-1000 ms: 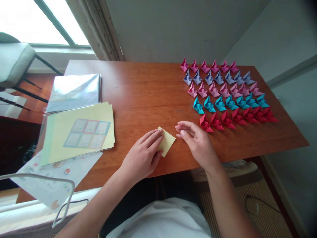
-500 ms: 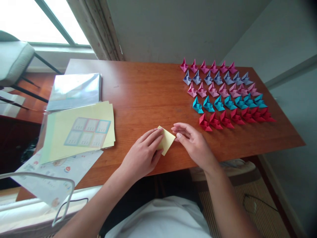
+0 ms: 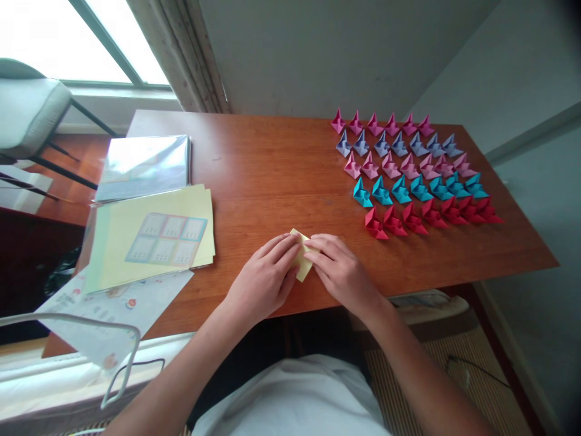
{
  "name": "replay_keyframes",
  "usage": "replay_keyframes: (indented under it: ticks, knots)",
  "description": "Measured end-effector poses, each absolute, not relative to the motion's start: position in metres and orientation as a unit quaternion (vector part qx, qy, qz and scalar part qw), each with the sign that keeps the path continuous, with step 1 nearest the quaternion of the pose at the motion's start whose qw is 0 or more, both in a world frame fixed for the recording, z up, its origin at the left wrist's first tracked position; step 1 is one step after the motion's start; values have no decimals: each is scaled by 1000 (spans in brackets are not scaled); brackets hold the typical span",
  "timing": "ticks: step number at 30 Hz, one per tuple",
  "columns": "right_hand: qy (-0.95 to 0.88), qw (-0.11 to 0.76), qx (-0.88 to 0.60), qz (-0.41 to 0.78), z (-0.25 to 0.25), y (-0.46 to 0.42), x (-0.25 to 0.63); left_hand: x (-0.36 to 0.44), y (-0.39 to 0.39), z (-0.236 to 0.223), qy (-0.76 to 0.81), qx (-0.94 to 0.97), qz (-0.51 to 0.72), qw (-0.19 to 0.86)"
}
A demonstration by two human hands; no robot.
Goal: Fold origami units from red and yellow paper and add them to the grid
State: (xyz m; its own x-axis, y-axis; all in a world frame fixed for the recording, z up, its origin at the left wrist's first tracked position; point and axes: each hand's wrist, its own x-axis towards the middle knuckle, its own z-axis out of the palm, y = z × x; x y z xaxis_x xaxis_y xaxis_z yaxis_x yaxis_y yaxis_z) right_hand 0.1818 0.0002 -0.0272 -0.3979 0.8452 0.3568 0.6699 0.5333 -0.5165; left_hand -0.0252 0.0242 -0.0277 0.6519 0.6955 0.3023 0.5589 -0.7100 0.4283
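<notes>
A small pale yellow paper [image 3: 302, 261] lies on the wooden table [image 3: 267, 175] near its front edge. My left hand [image 3: 265, 278] rests flat on the paper's left part, fingers stretched out together. My right hand [image 3: 338, 269] lies over the paper's right part, its fingertips pressing down on it and meeting the left fingers. Most of the paper is hidden under both hands. To the right and farther back stand rows of folded paper figures [image 3: 411, 166] in magenta, lilac, pink, teal and red.
A stack of yellow sheets with a printed grid card [image 3: 154, 239] lies at the table's left. Behind it sits a shiny clear folder [image 3: 143, 166]. White printed sheets [image 3: 113, 312] overhang the front left edge. A grey chair [image 3: 27, 112] stands by the window.
My right hand has moved left from beside the red figures onto the yellow paper and now covers its right part. The left hand has stayed on the paper.
</notes>
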Motion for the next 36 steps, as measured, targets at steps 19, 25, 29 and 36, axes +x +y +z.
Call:
replay_keyframes:
  ticks: [19, 25, 29, 36]
  knots:
    - [-758, 287, -505, 296, -7, 20, 184, -17, 25, -23, 392, 880, 250, 101]
    - [-785, 276, -471, 294, -4, 15, 192, -12, 24, -26, 437, 860, 253, 74]
    - [-783, 279, -488, 267, -9, 7, 194, -14, 24, -27, 436, 859, 255, 85]
    - [-771, 283, -538, 190, -25, 8, 194, -14, 25, -25, 437, 860, 248, 86]
